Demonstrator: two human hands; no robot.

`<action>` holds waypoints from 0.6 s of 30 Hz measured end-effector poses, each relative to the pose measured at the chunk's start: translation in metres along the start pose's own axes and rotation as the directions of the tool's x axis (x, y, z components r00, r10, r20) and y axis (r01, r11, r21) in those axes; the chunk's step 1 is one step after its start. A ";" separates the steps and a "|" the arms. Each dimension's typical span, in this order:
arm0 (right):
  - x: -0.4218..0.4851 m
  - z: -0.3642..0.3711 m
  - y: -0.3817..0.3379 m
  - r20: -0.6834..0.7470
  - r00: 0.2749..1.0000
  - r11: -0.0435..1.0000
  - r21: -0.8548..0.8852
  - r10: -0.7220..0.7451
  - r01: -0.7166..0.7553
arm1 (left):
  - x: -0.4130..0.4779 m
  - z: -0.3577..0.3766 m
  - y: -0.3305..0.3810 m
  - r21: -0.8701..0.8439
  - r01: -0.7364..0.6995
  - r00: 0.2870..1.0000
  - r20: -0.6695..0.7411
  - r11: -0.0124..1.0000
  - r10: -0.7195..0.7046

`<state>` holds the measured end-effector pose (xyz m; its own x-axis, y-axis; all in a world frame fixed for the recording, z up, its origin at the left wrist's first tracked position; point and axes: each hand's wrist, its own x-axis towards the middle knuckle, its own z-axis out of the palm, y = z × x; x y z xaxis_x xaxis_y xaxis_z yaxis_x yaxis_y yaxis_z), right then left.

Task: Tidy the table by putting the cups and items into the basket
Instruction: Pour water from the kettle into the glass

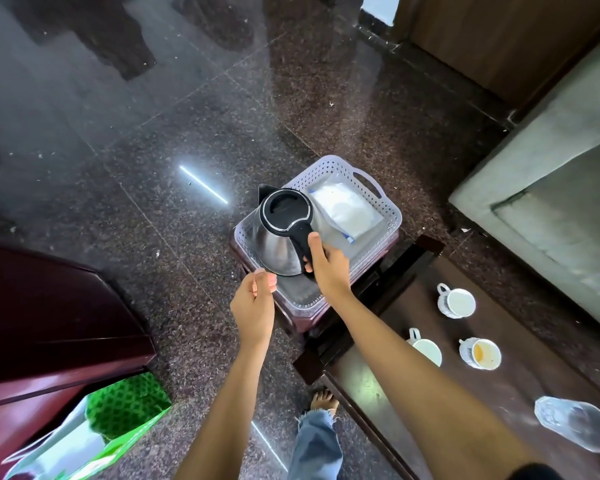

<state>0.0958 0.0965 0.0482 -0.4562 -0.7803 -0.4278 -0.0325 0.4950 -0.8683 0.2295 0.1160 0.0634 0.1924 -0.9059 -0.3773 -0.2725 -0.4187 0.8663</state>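
Kettle (pixel 280 237): hangs tilted over the near-left part of the basket (pixel 390 216), spout away from the person, base low over the basket floor; whether it touches yet I cannot tell.
Right hand (pixel 328 268): its grip is wrapped tight round the black handle, thumb on top (the handle is the one part made for carrying the weight).
Left hand (pixel 257 299): fingers loosely curled, clamped on nothing, just beside the kettle's base, probably ready to steady it as it goes in.
Basket: sits on a low stool (pixel 312 320) off the end of the desk (pixel 492 386), close enough to reach from both.
Bag (pixel 347 209): lies flat on the far-right side, which leaves the left half free for the kettle.
Cups (pixel 456 301): three remain on the desk, well apart from the basket, one with brownish dregs; a clear glass (pixel 574 427) lies nearer the person.
Progress: early, I judge; most items wait.
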 end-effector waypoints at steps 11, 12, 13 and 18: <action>-0.005 0.008 -0.005 -0.363 0.931 0.978 0.206 0.044 0.034 | 0.011 -0.009 0.010 -0.045 -0.051 0.999 0.013 0.998 0.051; -0.007 0.003 -0.006 -0.369 0.928 0.972 0.233 0.053 0.037 | 0.011 -0.008 0.013 -0.045 -0.058 0.998 0.012 0.997 0.058; -0.010 -0.003 -0.007 -0.373 0.926 0.966 0.256 0.057 0.044 | 0.010 -0.007 0.017 -0.047 -0.067 0.998 0.013 0.997 0.067; -0.028 -0.044 -0.019 -0.432 0.902 0.929 0.341 0.015 0.148 | 0.003 0.009 0.036 -0.067 -0.125 0.990 0.053 0.990 0.129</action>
<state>0.0700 0.1255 0.0877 -0.7957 -0.5315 -0.2904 0.2054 0.2142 -0.9549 0.2118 0.0979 0.0909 0.1051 -0.9543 -0.2796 -0.2302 -0.2969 0.9267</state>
